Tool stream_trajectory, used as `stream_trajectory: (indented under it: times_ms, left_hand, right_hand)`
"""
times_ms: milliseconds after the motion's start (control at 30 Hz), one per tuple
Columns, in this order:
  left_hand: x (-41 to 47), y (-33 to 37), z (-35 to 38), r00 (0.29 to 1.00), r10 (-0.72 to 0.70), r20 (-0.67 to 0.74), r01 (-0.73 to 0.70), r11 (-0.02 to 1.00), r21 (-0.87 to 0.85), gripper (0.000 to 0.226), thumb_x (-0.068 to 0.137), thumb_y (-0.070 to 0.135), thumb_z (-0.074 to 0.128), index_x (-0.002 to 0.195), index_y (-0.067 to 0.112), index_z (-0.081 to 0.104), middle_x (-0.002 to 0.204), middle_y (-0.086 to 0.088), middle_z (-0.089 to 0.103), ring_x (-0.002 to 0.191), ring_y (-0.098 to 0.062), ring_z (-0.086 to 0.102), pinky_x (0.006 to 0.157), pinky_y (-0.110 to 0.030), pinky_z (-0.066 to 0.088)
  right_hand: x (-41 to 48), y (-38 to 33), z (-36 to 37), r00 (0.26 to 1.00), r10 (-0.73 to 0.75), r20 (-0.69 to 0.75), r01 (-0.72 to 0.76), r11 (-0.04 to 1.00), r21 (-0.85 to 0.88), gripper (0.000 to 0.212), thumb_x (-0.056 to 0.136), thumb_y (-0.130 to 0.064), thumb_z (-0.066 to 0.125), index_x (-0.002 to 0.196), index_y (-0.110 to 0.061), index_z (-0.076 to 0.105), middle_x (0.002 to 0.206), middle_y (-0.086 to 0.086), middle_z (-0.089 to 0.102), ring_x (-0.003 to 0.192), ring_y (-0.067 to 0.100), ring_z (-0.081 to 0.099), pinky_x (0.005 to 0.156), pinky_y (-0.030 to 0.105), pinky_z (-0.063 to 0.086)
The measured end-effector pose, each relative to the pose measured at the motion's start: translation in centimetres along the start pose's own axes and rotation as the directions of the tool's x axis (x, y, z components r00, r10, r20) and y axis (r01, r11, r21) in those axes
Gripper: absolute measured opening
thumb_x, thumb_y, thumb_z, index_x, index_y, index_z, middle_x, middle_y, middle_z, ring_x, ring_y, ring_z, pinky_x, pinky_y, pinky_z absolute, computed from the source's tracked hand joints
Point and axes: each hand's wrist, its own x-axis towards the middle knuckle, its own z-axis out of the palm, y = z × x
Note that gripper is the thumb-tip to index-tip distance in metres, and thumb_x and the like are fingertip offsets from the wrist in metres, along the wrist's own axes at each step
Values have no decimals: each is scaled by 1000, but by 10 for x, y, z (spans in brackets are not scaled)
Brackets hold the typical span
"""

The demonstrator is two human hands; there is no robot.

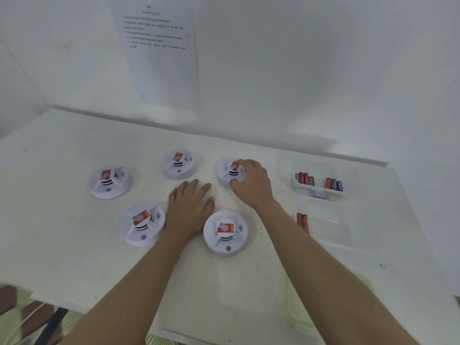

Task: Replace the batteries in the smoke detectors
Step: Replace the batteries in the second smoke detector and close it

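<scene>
Several round white smoke detectors with red labels lie on the white table (62, 245). My right hand (251, 183) curls over the back right detector (225, 174), thumb at its near rim and fingers on its top. My left hand (189, 207) lies flat on the table, between the front left detector (142, 224) and the front detector (225, 232). Two more detectors sit at the left (109, 181) and at the back middle (178, 164). At the right, a clear tray (321, 192) holds several red, black and blue batteries (305, 179).
A second clear tray (328, 227) nearer me holds two red batteries (302, 221). A printed instruction sheet (161, 53) hangs on the white wall behind the table. The table's front edge is at the lower left, with floor below it.
</scene>
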Motion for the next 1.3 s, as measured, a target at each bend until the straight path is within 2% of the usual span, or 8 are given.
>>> stream_trajectory:
  times_ms: [233,400,633,900,1000,1100,1167,1300]
  left_hand:
    - [0,0,1,1000,-9,-7,9,1000,6,59,88,53,31,132,27,60,139,-10,57,128,-35,50,104,-52,40]
    - [0,1,1,1000,-14,-8,14,1000,0,63,87,55,27,135,28,58,143,-8,54,132,-34,46,107,-51,36]
    - [0,1,-2,999,-31,-8,31,999,-33,68,84,61,25,136,32,57,145,-5,51,134,-31,43,110,-50,32]
    - [5,3,-11,993,-105,57,116,956,-270,58,89,53,49,141,28,52,145,-2,51,137,-27,40,113,-46,29]
    - [-2,11,-26,995,-95,-15,78,889,-452,61,86,56,43,133,22,60,140,-2,56,134,-25,44,112,-46,32]
    - [-14,23,-52,994,-105,-28,66,786,-615,31,97,40,55,122,25,66,129,9,62,125,-13,53,103,-35,41]
    - [-24,30,-74,988,-134,76,146,647,-748,19,100,34,55,112,28,68,112,17,68,104,-4,64,92,-28,48]
    - [-42,38,-105,935,0,355,336,321,-885,24,103,27,51,114,14,68,103,-9,74,84,-27,72,75,-36,58]
  right_hand:
    - [24,0,2,964,17,266,58,961,-271,94,84,-22,68,160,-24,12,169,6,1,151,36,16,116,52,26]
    - [33,7,1,981,5,193,38,974,-221,84,74,-29,82,142,-19,35,141,8,44,128,33,42,99,44,43]
    - [21,11,-7,990,0,141,23,987,-159,85,65,-31,88,132,-13,39,121,6,43,118,30,45,87,34,41]
    - [-30,-3,-33,997,-57,43,37,931,362,89,70,-21,88,127,-36,20,126,5,37,111,23,54,90,32,52]
    - [-55,-7,-41,992,-79,94,19,855,519,90,74,-22,88,134,-42,24,124,-1,46,107,17,61,84,26,57]
    - [-77,-6,-43,988,-131,87,54,799,599,84,74,-22,90,134,-41,34,125,-5,53,109,11,62,80,19,55]
    - [-89,-4,-41,983,-166,79,84,787,612,85,67,-35,91,130,-45,36,128,-6,54,114,10,60,84,18,52]
    - [-110,-2,-36,979,-186,84,80,730,679,85,62,-39,87,130,-38,36,136,0,57,124,14,59,97,31,52]
